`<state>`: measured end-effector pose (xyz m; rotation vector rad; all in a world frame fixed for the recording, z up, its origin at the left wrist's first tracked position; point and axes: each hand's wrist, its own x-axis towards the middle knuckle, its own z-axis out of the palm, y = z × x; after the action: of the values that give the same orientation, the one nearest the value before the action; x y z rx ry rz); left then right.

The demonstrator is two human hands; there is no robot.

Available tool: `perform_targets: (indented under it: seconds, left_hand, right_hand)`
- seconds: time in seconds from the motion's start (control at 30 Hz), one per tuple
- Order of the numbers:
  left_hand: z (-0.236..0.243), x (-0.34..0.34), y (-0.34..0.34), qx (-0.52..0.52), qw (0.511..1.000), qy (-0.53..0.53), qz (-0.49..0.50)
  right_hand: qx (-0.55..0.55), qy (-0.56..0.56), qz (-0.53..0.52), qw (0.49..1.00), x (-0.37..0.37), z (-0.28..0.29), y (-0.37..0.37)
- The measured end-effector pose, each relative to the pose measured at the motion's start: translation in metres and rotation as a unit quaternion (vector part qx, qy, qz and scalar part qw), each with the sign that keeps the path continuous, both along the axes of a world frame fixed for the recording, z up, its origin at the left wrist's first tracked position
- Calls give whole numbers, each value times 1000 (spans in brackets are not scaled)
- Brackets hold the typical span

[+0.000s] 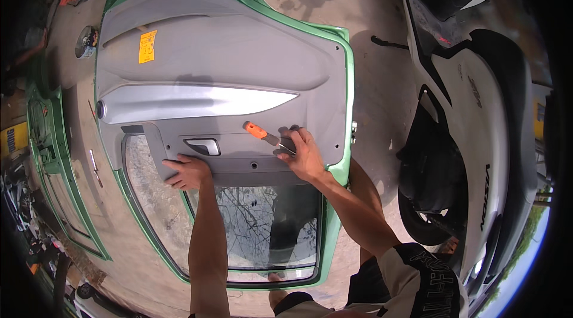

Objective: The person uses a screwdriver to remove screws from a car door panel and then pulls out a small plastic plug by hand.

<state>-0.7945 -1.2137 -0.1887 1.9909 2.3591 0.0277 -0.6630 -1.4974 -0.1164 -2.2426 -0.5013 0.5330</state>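
From here I see the left hand (pixel 190 173) spread, seemingly steadying the panel (pixel 239 49) at seven o'clock; right hand's (pixel 304 158) grip on the orange tool (pixel 255 130): cannot tell.

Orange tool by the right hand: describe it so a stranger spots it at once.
Start at the green door, then the long silver strip on its grey panel. Just below the strip, by the right hand, is the tool, its orange handle pointing up and left. Its orange colour sets it apart from the silver door handle to its left.

2 bare forearms (pixel 208 240) extended forward — left hand (pixel 191 173) palm-down, right hand (pixel 304 156) with bent fingers (pixel 293 138)
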Motion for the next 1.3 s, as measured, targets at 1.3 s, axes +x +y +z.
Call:
perform_targets:
  seconds: [1.3]
  left_hand:
    - [-42,359,209,-76,775,-627,12]
  right_hand:
    - [-3,-216,18,976,880,-286,329]
